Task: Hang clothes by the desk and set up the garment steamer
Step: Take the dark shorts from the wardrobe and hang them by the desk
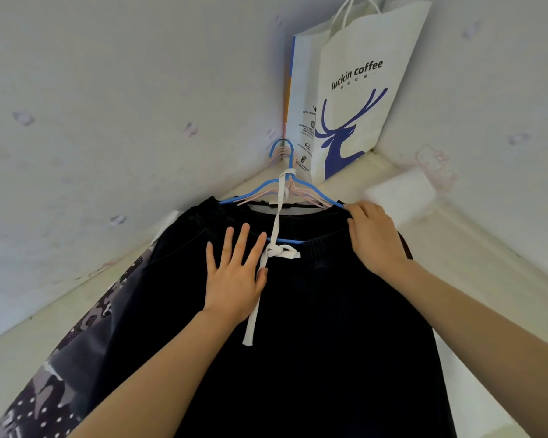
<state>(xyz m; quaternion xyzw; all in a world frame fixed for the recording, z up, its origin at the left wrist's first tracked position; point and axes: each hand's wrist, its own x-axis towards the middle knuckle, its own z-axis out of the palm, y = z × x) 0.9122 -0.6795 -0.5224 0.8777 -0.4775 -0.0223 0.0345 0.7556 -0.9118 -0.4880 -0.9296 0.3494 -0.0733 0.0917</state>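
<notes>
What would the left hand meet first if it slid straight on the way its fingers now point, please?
Probably the dark garment's gathered waistband just past the left hand, then the blue hanger; depth is unclear.

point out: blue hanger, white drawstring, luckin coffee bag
blue hanger [256,188]: head view, on its left sloping arm.
white drawstring [251,324]: head view, on the loose end hanging below the knot.
luckin coffee bag [389,39]: head view, on the bare white front panel above the printed name.
</notes>
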